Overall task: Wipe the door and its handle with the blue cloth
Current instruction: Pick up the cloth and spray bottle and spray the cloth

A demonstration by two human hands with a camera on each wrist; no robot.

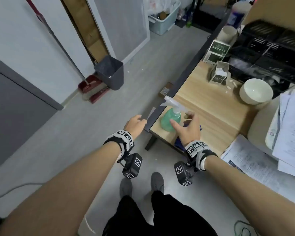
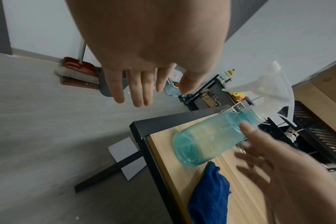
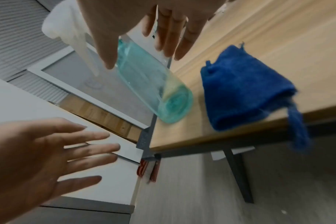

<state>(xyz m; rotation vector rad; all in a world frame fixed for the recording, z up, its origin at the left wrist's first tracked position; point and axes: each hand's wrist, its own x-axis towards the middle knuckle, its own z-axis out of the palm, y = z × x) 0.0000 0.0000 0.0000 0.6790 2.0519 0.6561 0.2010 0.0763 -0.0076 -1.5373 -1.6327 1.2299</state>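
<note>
My right hand (image 1: 188,128) hovers spread and empty over the desk (image 1: 211,106), fingers splayed beside the green spray bottle (image 1: 171,119), which I judge I'm reaching for first to wet the door. The blue cloth (image 3: 242,89) lies folded at the desk's near edge, at 5 o'clock from the bottle. My left hand (image 1: 134,122) hangs relaxed, holding nothing. Writing on the box (image 1: 217,50) at 1 o'clock is unreadable.
</note>
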